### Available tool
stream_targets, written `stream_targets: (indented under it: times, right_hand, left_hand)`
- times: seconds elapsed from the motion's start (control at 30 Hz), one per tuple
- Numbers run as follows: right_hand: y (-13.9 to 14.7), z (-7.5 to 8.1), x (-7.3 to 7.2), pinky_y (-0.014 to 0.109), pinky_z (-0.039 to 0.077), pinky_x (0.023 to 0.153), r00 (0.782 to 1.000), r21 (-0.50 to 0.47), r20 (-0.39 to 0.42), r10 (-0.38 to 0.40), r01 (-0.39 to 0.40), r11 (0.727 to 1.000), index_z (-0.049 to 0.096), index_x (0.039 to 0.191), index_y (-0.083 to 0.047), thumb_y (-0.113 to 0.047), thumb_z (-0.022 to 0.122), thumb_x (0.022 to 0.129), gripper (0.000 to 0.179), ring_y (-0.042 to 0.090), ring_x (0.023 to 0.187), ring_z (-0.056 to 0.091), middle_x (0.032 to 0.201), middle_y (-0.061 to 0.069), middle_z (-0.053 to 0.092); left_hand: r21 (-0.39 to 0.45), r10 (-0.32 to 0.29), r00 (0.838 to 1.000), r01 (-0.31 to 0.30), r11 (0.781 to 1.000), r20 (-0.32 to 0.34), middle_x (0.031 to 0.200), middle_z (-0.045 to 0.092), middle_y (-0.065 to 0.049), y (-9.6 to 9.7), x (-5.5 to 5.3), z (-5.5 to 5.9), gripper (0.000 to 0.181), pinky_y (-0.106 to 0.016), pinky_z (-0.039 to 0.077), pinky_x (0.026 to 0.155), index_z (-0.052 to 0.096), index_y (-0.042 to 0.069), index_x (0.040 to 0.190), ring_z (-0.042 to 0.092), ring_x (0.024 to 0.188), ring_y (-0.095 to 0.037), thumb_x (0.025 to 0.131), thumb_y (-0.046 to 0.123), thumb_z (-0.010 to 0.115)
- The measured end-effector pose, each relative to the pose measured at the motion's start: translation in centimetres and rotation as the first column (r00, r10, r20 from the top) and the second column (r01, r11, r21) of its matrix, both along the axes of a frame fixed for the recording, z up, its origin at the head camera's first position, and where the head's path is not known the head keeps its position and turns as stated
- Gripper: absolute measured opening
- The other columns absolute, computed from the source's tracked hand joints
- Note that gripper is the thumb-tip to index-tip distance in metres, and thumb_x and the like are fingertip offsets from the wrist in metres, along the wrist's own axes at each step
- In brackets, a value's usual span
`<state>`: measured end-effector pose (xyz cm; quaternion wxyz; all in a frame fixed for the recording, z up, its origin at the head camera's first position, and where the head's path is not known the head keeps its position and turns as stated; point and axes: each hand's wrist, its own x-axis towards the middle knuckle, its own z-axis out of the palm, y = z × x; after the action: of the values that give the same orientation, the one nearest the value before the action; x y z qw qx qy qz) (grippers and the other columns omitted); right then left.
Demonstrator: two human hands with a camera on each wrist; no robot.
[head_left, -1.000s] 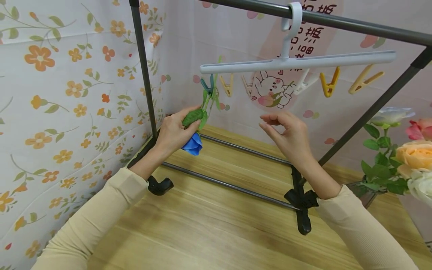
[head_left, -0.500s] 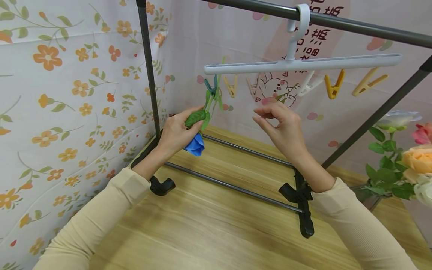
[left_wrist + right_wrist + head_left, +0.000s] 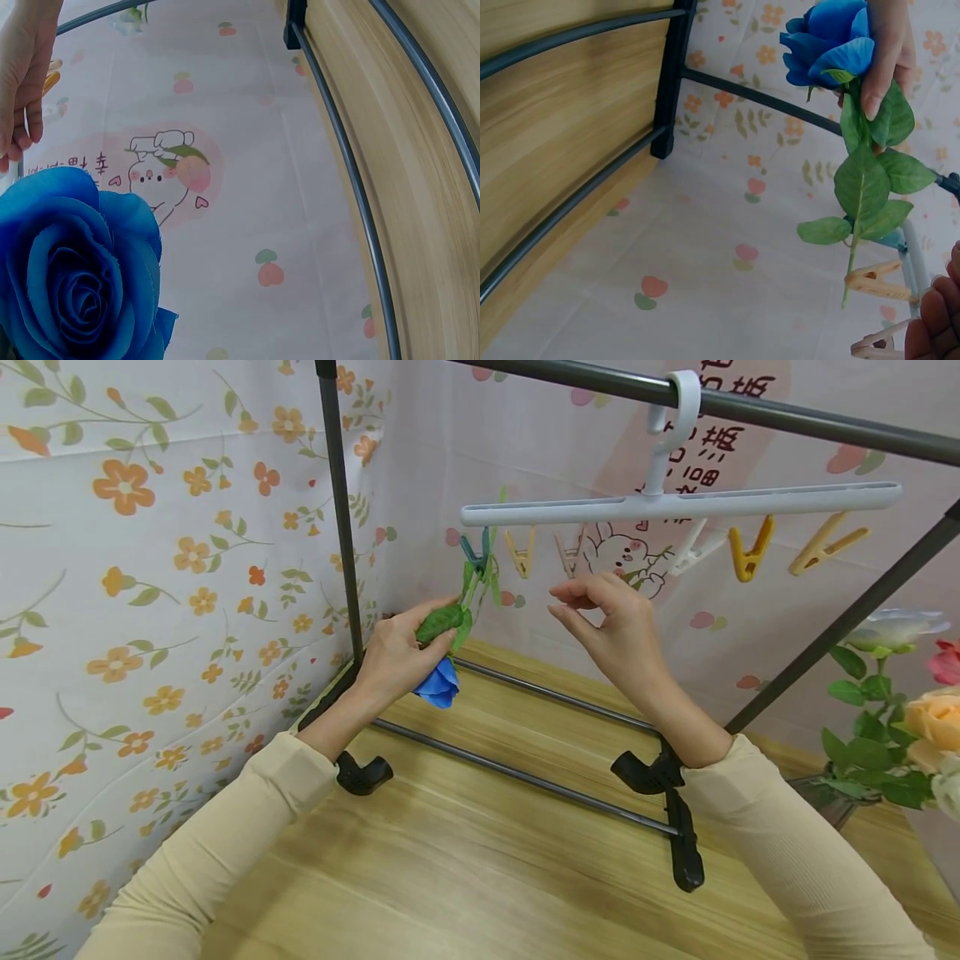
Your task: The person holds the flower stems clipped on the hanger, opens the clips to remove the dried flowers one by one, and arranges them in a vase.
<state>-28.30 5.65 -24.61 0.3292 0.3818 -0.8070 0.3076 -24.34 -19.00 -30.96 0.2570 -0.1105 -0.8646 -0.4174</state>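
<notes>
My left hand (image 3: pixel 401 652) grips an artificial blue rose (image 3: pixel 438 685) by its leafy stem, just behind the bloom. The flower hangs head down below the left end of a white hanger (image 3: pixel 555 512). At the stem's upper part a teal clothespin (image 3: pixel 476 552) sits over it, under the hanger bar. In the left wrist view the rose bloom (image 3: pixel 82 292) fills the lower left corner. My right hand (image 3: pixel 618 631) hovers to the right with loosely bent fingers, a gap between thumb and forefinger, holding nothing. The right wrist view shows several green leaves (image 3: pixel 861 187) along the stem.
Several more clothespins hang along the hanger, among them a yellow clothespin (image 3: pixel 750 550). A dark metal rack (image 3: pixel 810 422) carries the hanger and stands on the wooden table (image 3: pixel 450 860). At right is a bunch of flowers (image 3: pixel 933 714) in a glass vase.
My right hand has drifted left and slightly up, toward the clipped stem. The left hand keeps its grip on the rose. The whole head view has shifted slightly.
</notes>
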Motion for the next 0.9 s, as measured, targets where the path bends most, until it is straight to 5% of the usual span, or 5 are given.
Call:
stream_targets:
  times: [0.53, 0.9]
  right_hand:
    - [-2.3, 1.5, -1.1, 0.016, 0.048, 0.079, 0.997, 0.064, -0.010, 0.074, -0.073, 0.995, 0.072, 0.095, 0.004, -0.004, 0.072, 0.086, 0.012, 0.026, 0.087, 0.067, 0.092, 0.016, 0.068]
    - [-4.0, 2.5, -1.8, 0.033, 0.051, 0.075, 0.997, 0.137, -0.043, 0.069, -0.063, 0.989, 0.072, 0.099, 0.003, -0.007, 0.071, 0.088, 0.015, 0.029, 0.090, 0.068, 0.096, 0.017, 0.070]
  left_hand:
    - [-0.005, -0.005, 1.000, 0.005, 1.000, -0.006, 0.046, 0.044, -0.002, -0.2, 0.4, 0.2, 0.042, -0.024, 0.021, 0.042, 0.060, 0.017, 0.136, 0.025, 0.037, -0.008, 0.094, 0.019, 0.063]
    - [-0.011, -0.016, 1.000, 0.015, 1.000, -0.008, 0.041, 0.028, 0.007, -0.6, 0.8, 0.4, 0.042, -0.024, 0.020, 0.039, 0.060, 0.017, 0.136, 0.020, 0.035, -0.007, 0.095, 0.019, 0.062]
